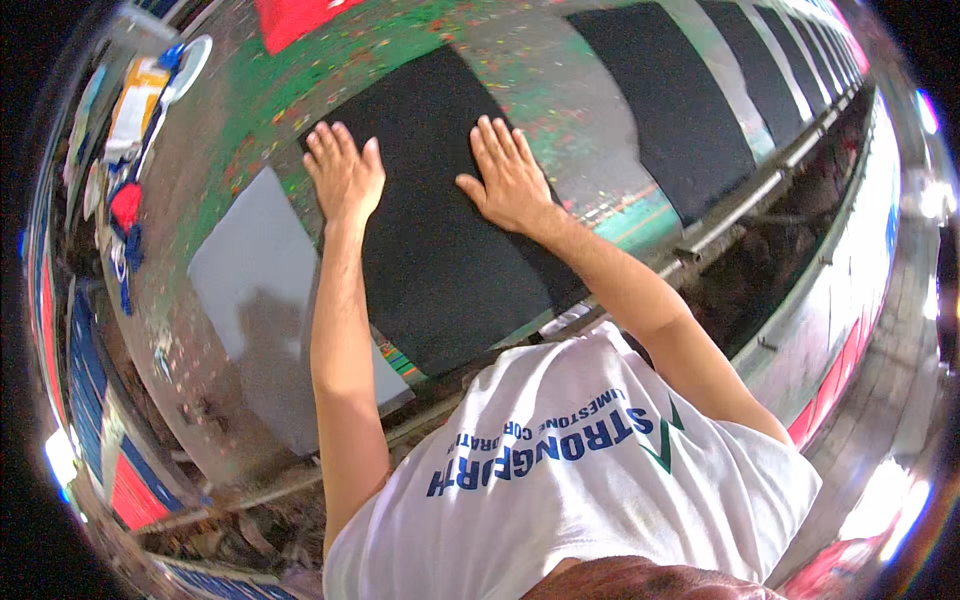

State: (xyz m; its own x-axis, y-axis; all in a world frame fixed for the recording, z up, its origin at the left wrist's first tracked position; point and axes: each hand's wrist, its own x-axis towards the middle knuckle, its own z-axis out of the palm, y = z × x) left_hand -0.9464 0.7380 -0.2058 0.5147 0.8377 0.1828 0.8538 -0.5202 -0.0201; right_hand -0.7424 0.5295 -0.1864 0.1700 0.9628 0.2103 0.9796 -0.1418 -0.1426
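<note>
A black rectangular fabric piece (440, 270) lies flat on the long, paint-stained table (560, 90) in front of me. My left hand (345, 175) rests palm down at its left edge, near the far corner, fingers stretched out. Over on the right edge, my right hand (508, 178) lies flat with its fingers extended and the thumb pointing inward. Neither hand grips anything. A grey panel (255, 250) lies to the left of the black piece, partly behind my left forearm and under a shadow.
More black pieces (665, 100) lie spaced in a row along the table to the right. A metal rail (735, 215) runs along the near table edge. Something red (295, 18) sits at the far side. Cloths and assorted items (135, 120) crowd the far left end.
</note>
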